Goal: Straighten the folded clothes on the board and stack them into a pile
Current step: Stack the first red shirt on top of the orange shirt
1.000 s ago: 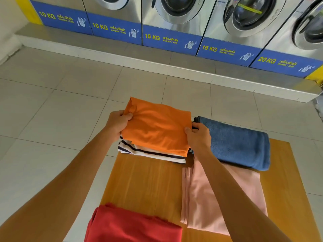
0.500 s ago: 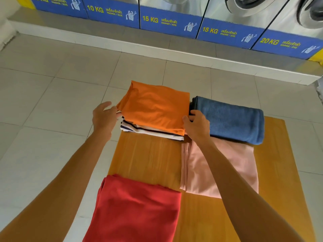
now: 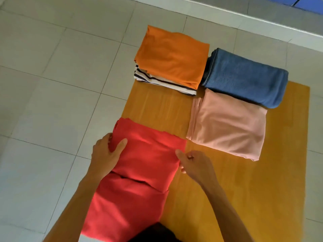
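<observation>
On the wooden board (image 3: 244,180), five folded clothes; both hands, left (image 3: 104,154) and right (image 3: 195,165), grip the red garment (image 3: 139,172).

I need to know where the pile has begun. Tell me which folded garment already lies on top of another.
The orange garment, at the board's far left. It rests on a striped garment; the red, pink and blue ones each lie singly.

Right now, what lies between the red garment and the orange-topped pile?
Only bare wooden board, per the head view; red garment and orange-topped pile lie apart.
</observation>
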A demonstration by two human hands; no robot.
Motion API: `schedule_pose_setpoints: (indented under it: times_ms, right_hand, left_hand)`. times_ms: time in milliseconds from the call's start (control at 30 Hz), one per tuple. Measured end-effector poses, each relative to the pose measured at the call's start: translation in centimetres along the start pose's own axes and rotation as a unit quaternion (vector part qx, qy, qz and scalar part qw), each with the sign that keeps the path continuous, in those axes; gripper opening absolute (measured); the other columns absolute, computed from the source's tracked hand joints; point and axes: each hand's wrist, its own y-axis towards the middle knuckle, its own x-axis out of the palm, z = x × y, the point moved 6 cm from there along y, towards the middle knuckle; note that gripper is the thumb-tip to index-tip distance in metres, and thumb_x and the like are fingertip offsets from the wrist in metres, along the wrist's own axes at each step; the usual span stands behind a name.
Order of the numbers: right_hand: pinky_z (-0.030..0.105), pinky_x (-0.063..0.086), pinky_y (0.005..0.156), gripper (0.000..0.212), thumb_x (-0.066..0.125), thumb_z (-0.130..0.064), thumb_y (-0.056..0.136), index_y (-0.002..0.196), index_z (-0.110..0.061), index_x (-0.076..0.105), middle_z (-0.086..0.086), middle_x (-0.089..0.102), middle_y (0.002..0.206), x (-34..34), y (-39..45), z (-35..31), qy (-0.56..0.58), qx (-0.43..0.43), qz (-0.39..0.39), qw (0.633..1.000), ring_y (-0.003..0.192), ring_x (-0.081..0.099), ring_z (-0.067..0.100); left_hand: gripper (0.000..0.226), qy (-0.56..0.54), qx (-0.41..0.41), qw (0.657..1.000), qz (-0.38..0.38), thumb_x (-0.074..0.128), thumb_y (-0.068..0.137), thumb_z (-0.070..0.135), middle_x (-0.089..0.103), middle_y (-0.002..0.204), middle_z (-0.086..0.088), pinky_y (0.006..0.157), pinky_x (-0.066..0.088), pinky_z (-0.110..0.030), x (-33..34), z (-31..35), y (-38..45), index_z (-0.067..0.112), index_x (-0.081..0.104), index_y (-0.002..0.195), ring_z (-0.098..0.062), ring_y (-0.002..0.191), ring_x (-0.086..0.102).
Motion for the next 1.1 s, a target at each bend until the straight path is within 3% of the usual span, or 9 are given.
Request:
schedule_pose_setpoints:
  times_ms: [100,200,367,567,767,833,900,1000,1100]
  right_hand:
    - [0.046,0.062,0.081,0.064,0.063,-0.076,0.076,0.096,-0.016,0.069,0.0,0.078,0.087,3.6,-1.6,1.0,0.134,0.047,-0.084,0.986,0.083,0.076,0.018]
    - [0.032,0.062,0.076,0.043,0.071,-0.056,0.084,0.11,-0.022,0.07,-0.007,0.078,0.104,4.8,-2.3,-0.4,0.298,0.075,-0.129,0.943,0.093,0.076,0.01]
    - [0.033,0.061,0.081,0.034,0.073,-0.042,0.087,0.114,-0.021,0.072,-0.006,0.08,0.102,3.4,-1.3,-2.1,0.403,0.069,-0.059,0.911,0.094,0.076,0.012]
    - [0.053,0.06,0.089,0.041,0.076,-0.027,0.087,0.123,-0.011,0.066,0.01,0.078,0.108,2.2,-0.7,-2.9,0.479,0.099,-0.07,0.869,0.099,0.075,0.03]
    - [0.052,0.056,0.096,0.039,0.069,-0.015,0.093,0.13,-0.016,0.06,0.005,0.076,0.117,0.2,-2.8,-5.9,0.477,0.034,-0.112,0.871,0.108,0.072,0.027]
    - [0.052,0.055,0.097,0.037,0.069,-0.016,0.093,0.129,-0.016,0.062,0.004,0.076,0.116,-1.2,-3.7,-7.3,0.473,0.009,-0.115,0.874,0.108,0.072,0.026]
    - [0.052,0.056,0.097,0.036,0.07,-0.018,0.092,0.127,-0.019,0.063,0.003,0.077,0.116,-2.6,-4.4,-8.6,0.473,-0.011,-0.122,0.873,0.108,0.072,0.026]
    - [0.051,0.057,0.094,0.034,0.069,-0.018,0.092,0.126,-0.019,0.064,0.003,0.077,0.114,-4.1,-4.7,-10.3,0.473,-0.033,-0.129,0.871,0.106,0.074,0.025]
    - [0.048,0.06,0.086,0.032,0.068,-0.017,0.092,0.124,-0.017,0.066,0.006,0.078,0.111,-5.5,-3.8,-11.5,0.471,-0.036,-0.121,0.873,0.102,0.075,0.026]
  left_hand:
    - [0.062,0.056,0.039,0.996,0.063,0.056,0.086,0.061,0.057,0.128,-0.01,0.101,0.042,-0.052,-0.1,0.9,-0.3,0.018,0.055,0.13,-0.031,0.12,0.049]
    - [0.046,0.055,0.071,0.993,0.081,0.059,0.09,0.047,0.056,0.122,-0.014,0.094,0.044,-0.046,-0.3,3.0,-0.1,0.012,0.058,0.121,-0.032,0.114,0.05]
    - [0.027,-0.025,0.078,0.991,0.102,0.057,0.093,0.043,0.065,0.103,-0.002,0.075,0.046,-0.031,-1.4,3.8,0.6,0.018,0.055,0.105,-0.023,0.094,0.062]
    - [0.07,-0.038,-0.017,0.999,0.028,0.056,0.083,0.066,0.061,0.108,-0.003,0.084,0.048,-0.037,0.5,4.9,-0.6,0.009,0.051,0.124,-0.026,0.101,0.06]
    - [0.052,-0.064,-0.014,0.997,-0.029,0.049,0.089,0.064,0.062,0.083,0.0,0.07,0.044,-0.033,0.9,5.9,0.0,0.014,0.062,0.09,-0.027,0.089,0.064]
    - [0.049,-0.178,-0.074,0.979,-0.072,0.056,0.082,0.069,0.066,0.092,0.001,0.083,0.049,-0.036,1.1,5.6,0.2,0.023,0.067,0.095,-0.024,0.095,0.064]
    - [0.07,-0.314,-0.144,0.93,-0.124,0.065,0.07,0.075,0.069,0.113,0.0,0.099,0.048,-0.044,1.6,5.5,0.1,0.025,0.066,0.119,-0.025,0.107,0.064]
    - [0.074,-0.454,-0.181,0.848,-0.205,0.068,0.067,0.074,0.073,0.117,-0.005,0.096,0.051,-0.052,2.0,6.8,-0.2,0.026,0.065,0.124,-0.03,0.107,0.069]
    - [0.063,-0.472,-0.146,0.841,-0.22,0.065,0.076,0.067,0.073,0.115,-0.008,0.092,0.053,-0.053,0.7,9.0,0.8,0.023,0.066,0.121,-0.032,0.105,0.07]
